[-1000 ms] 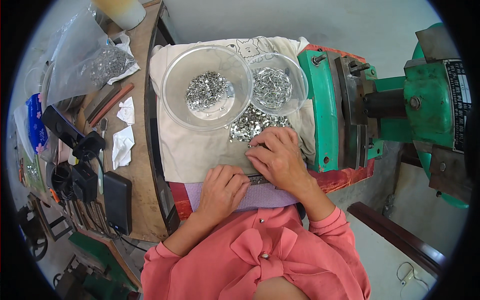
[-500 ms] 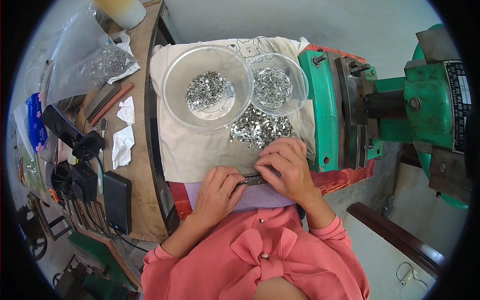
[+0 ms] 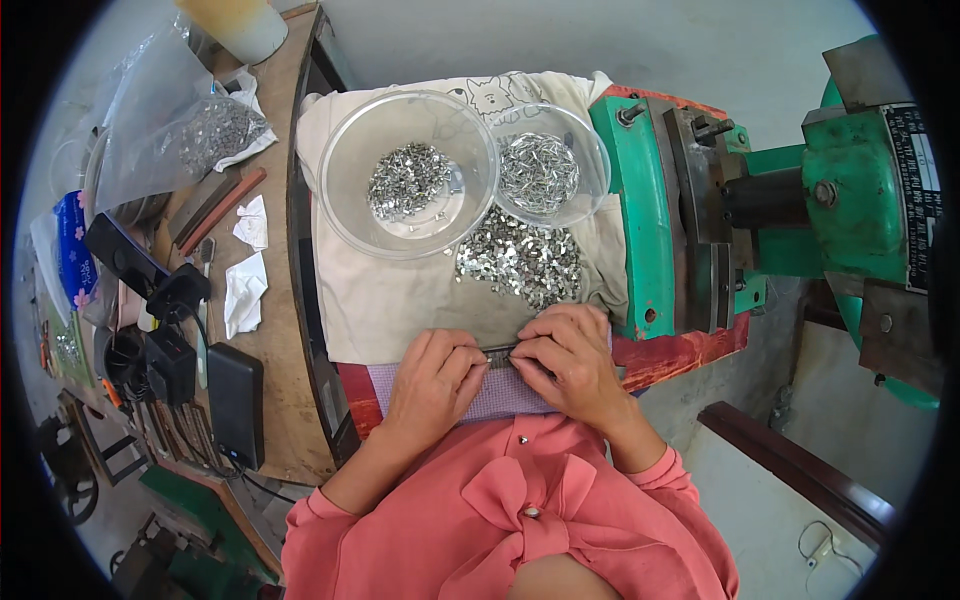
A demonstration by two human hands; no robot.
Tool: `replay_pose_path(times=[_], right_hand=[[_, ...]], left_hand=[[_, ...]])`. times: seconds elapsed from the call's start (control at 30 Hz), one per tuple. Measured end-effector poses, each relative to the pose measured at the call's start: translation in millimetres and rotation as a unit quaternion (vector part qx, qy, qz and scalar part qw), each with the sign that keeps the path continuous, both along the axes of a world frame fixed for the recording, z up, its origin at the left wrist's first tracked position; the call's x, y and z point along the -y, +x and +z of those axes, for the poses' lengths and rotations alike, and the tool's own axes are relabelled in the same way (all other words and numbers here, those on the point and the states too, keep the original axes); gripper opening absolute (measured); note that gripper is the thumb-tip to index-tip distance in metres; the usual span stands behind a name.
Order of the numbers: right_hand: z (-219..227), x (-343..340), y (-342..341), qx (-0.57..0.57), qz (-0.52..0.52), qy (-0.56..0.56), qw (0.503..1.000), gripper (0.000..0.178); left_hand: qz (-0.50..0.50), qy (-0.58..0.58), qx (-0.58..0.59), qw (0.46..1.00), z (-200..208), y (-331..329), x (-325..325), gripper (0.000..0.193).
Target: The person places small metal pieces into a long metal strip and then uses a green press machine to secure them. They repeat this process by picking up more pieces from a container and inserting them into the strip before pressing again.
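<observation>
Between my hands, at the near edge of the cloth, lies a narrow dark metal bar (image 3: 499,357); its ends are hidden by my fingers. My left hand (image 3: 436,378) is closed at its left end, thumb and fingertips pinched together. Bent fingers of my right hand (image 3: 567,358) pinch the other end. Any small piece in the fingertips is too small to make out. Just beyond my right hand spreads a heap of small shiny metal pieces (image 3: 520,258). Behind it stand a large clear tub (image 3: 335,205) with similar pieces and a smaller clear tub (image 3: 603,165) with thin metal pins.
A green machine (image 3: 640,240) with steel plates stands close on the right. Beige cloth (image 3: 370,310) covers the work surface, with a purple woven mat (image 3: 400,375) at my lap. On the left, a wooden table (image 3: 290,400) carries a black power bank (image 3: 235,405), cables, paper scraps and a plastic bag.
My right hand has moved slightly down from the heap to the bar, and its fingers have closed in. The left hand stays nearly in place. More of the bar shows.
</observation>
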State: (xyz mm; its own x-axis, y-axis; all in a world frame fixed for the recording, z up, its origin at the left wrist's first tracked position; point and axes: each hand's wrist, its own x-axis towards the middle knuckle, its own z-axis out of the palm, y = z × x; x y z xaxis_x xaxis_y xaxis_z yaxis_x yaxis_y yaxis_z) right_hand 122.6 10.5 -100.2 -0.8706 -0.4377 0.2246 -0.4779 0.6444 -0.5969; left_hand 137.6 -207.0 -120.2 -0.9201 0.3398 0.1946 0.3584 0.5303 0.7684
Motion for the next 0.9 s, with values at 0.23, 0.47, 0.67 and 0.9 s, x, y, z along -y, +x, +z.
replay_pose_path(times=[0.23,0.47,0.67,0.9], right_hand=[[4.4,-4.4,-0.2,0.005,0.012,0.011,1.000,0.017],[4.8,-4.1,4.7,-0.032,0.022,0.035,0.999,0.018],[-0.1,-4.1,8.9,-0.046,0.015,0.033,0.998,0.018],[-1.8,-8.9,10.6,-0.052,-0.052,0.033,0.997,0.019]], left_hand=[[0.008,0.020,-0.008,1.000,-3.9,2.8,1.2,0.025],[-0.002,0.011,-0.021,1.000,-0.9,0.2,-8.8,0.025],[-0.003,-0.013,-0.013,1.000,-0.8,-0.5,-10.8,0.029],[0.012,-0.004,-0.008,1.000,-3.0,3.9,-5.0,0.035]])
